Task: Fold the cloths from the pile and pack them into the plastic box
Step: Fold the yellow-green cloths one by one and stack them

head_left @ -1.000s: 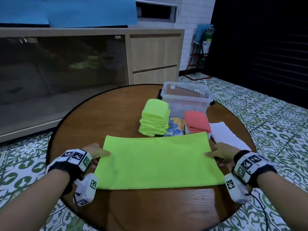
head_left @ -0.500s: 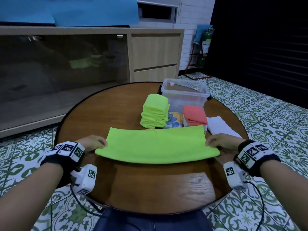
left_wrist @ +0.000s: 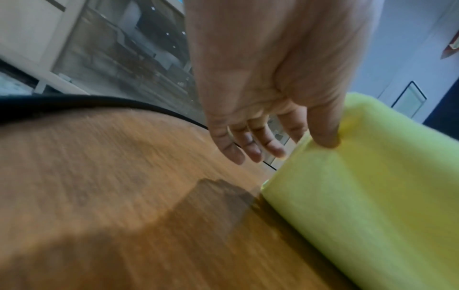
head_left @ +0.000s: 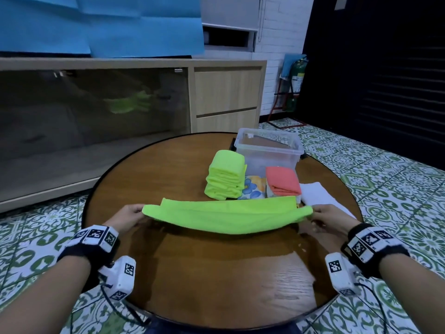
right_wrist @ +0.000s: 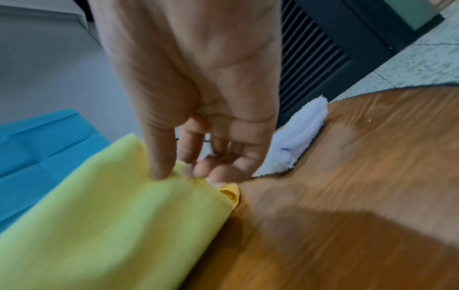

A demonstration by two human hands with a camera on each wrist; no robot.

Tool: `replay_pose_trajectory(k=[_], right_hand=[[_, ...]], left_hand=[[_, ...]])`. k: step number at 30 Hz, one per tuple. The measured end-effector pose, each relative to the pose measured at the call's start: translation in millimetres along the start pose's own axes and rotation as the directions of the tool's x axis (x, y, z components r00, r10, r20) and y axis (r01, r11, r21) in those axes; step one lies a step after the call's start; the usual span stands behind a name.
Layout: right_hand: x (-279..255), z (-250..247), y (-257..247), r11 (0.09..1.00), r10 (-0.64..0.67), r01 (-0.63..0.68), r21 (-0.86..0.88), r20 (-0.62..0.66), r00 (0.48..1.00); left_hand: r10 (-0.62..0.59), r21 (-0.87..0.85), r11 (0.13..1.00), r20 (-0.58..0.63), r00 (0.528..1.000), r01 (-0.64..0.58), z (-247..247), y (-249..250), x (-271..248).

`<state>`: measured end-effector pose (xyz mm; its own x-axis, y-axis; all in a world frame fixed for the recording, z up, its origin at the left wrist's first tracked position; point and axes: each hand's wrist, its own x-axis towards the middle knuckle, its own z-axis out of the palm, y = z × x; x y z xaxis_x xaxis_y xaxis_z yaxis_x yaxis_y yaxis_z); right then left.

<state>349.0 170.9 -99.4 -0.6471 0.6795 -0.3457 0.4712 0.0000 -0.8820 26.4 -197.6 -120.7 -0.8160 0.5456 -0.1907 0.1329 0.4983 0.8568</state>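
Above the round table (head_left: 216, 273), the lime cloth (head_left: 224, 219) hangs stretched between the left hand (head_left: 128, 216) and the right hand (head_left: 327, 219), each pinching one end, probably so the near half swings over evenly for the next fold. Behind it wait the folded green stack (head_left: 226, 174), a coral cloth (head_left: 283, 180) and the plastic box (head_left: 268, 150), which looks unfilled.

I see the cloth (head_left: 228, 219) stretched across the table (head_left: 216, 273) between my left hand (head_left: 128, 216) and right hand (head_left: 330, 219). Behind it sit a folded stack (head_left: 226, 175) at left, a second pile (head_left: 284, 182) at right, and the box (head_left: 268, 150) farthest back. A towel (head_left: 317, 195) lies right of the pile.
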Motion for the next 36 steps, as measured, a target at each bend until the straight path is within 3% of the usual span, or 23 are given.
replay_pose_trajectory(k=[4, 7, 12, 15, 18, 22, 24, 27, 36], right_hand=[[11.1, 6.1, 2.1, 1.0, 0.02, -0.022, -0.022, -0.087, 0.996], [21.1, 12.7, 5.1, 0.986, 0.081, -0.1, -0.135, -0.137, 0.987], [26.3, 20.1, 3.3, 0.983, 0.175, -0.178, -0.042, -0.067, 0.982], [24.4, 21.7, 1.6, 0.997, 0.077, -0.077, -0.029, -0.029, 0.997], [26.1, 23.5, 7.9, 0.999, -0.016, 0.014, -0.03, -0.084, 0.996], [30.9, 22.7, 16.6, 0.995, 0.016, -0.028, -0.097, -0.125, 0.992], [34.0, 23.8, 16.7, 0.944, 0.012, -0.044, -0.326, -0.101, 0.995], [37.4, 27.9, 13.2, 0.799, -0.027, -0.031, -0.6, -0.087, 0.996], [45.2, 31.4, 7.7, 0.629, -0.016, -0.008, -0.777, -0.024, 1.0]], left_hand=[[-0.125, -0.157, 0.981, -0.079, 0.989, 0.111, 9.7, 1.8, 12.9], [-0.156, -0.072, 0.986, -0.14, 0.978, 0.147, 20.8, 2.6, 19.7], [-0.16, -0.003, 0.987, -0.145, 0.976, 0.161, 29.8, 6.3, 27.7], [-0.076, 0.149, 0.984, -0.16, 0.984, 0.1, 33.0, 11.6, 24.4], [-0.027, 0.205, 0.977, -0.182, 0.983, 0.064, 38.3, 13.5, 24.3], [-0.127, 0.361, 0.916, -0.163, 0.978, 0.178, 43.0, 9.5, 24.5], [-0.162, 0.424, 0.88, -0.16, 0.974, 0.216, 44.3, 7.3, 24.9], [-0.199, 0.518, 0.817, -0.159, 0.967, 0.254, 46.6, 10.2, 27.2], [-0.269, 0.691, 0.668, -0.123, 0.955, 0.277, 48.1, 24.0, 30.9]])
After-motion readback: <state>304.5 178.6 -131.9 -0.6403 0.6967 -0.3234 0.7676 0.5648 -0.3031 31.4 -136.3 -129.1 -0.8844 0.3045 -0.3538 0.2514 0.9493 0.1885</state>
